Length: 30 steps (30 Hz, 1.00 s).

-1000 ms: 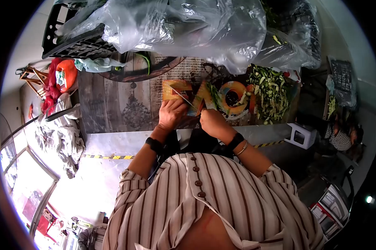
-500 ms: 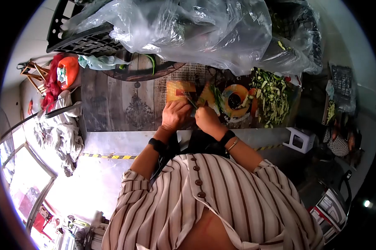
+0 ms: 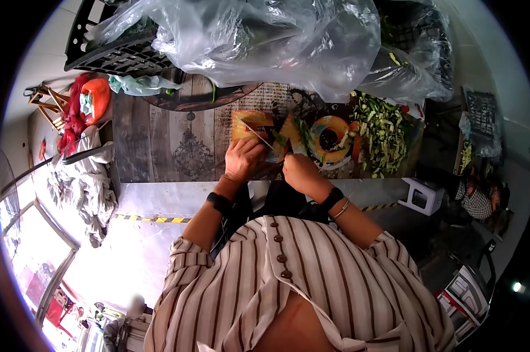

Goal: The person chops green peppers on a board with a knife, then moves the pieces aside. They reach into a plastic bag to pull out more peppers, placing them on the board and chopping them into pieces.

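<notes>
My right hand [image 3: 303, 173] is wrapped round the handle of a knife [image 3: 258, 134], whose thin blade slants up and to the left across the printed tabletop [image 3: 159, 141]. Beside the blade, my left hand [image 3: 244, 158] has its fingers curled and pressed down; whatever lies under them is hidden. A small green piece [image 3: 279, 139] sits just right of the blade. Farther right are some long green strips [image 3: 304, 132], perhaps pepper. A spread heap of chopped pale-green vegetable pieces [image 3: 385, 135] covers the right part of the table.
A black crate [image 3: 109, 58] lined with crumpled clear plastic [image 3: 276, 53] stands along the far side. A thin plastic bag [image 3: 139, 85] and a green chili [image 3: 213, 92] lie at the far left. An orange bag [image 3: 96, 100] is beyond the left edge, a white stool [image 3: 422, 197] at the right.
The knife blade has swung into fuller view, tilted up and left above the table. My right hand has shifted slightly right and down; my left hand has moved slightly left.
</notes>
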### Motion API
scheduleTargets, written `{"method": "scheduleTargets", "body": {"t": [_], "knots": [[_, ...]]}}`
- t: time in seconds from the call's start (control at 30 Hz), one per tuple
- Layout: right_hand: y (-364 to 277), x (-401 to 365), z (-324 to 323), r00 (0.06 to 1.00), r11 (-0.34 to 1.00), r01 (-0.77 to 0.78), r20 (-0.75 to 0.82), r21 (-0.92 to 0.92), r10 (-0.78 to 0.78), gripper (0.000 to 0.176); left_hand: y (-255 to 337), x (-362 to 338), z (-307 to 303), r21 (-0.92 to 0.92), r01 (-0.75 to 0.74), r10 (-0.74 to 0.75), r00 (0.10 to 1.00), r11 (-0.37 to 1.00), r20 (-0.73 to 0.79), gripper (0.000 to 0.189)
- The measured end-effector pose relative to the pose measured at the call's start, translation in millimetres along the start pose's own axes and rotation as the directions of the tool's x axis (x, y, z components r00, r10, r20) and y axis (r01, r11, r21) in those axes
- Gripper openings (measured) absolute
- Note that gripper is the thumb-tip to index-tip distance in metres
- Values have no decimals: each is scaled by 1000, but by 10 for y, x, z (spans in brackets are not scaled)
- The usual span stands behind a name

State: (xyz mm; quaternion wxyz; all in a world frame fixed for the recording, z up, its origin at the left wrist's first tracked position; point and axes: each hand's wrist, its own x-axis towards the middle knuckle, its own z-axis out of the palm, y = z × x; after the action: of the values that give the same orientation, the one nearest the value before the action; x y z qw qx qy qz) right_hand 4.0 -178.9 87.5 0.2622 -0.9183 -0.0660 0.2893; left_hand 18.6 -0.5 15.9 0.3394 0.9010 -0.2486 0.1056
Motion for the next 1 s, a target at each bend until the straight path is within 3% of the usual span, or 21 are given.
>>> {"method": "scheduleTargets", "body": {"t": [0.2, 0.27, 0.33, 0.5, 0.8, 1.0], "knots": [[-22, 73, 69, 999, 998, -49, 19, 30, 49, 16, -3, 13, 2, -33, 15, -15, 1000, 999, -2, 21], [-10, 217, 202, 996, 996, 40, -81, 74, -35, 17, -21, 2, 3, -39, 18, -18, 1000, 999, -14, 21], [-66, 279, 288, 995, 996, 37, -98, 80, -29, 17, -44, 6, -55, -23, 31, -29, 997, 999, 74, 20], [-77, 374, 336, 957, 994, 99, -277, 46, -83, 20, -48, -16, 12, -60, 20, -21, 1000, 998, -14, 23], [-21, 405, 240, 966, 989, 50, -258, 141, -12, 26, -34, -109, -152, -109, 108, -108, 994, 988, 2, 28], [-17, 229, 65, 975, 991, 131, -184, 19, -125, 17, -55, -172, -101, -91, 126, -122, 991, 988, 48, 26]]}}
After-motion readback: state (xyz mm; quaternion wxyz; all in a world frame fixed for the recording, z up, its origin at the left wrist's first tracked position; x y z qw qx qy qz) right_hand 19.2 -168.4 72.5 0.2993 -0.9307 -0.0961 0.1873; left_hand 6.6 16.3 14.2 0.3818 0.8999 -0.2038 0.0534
